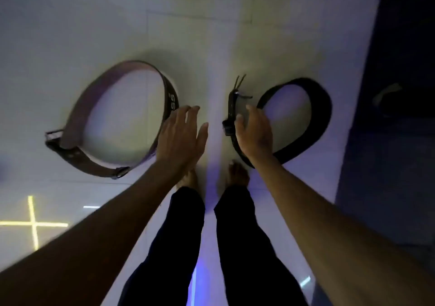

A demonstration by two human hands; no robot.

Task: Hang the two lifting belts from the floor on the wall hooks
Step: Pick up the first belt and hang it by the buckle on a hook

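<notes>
Head view, looking straight down. Both belts lie on the pale tiled floor (70, 34), each curled into a loop standing on edge. Brown belt (98, 108) at 9 o'clock of your feet, buckle at its 8 o'clock end, white lettering on the strap near your left hand. Black belt (315, 108) at 2 o'clock, its buckle end and prongs pointing to 12.

Your left hand (181, 138) is spread flat, fingers apart, over the brown belt's near edge; contact can't be told. Your right hand (253, 131) is open, fingers loosely curled and apart, over the black belt's buckle strap, not clamped on it. Bare feet (237, 173) between the loops, dark trousers (179, 235) below.
</notes>
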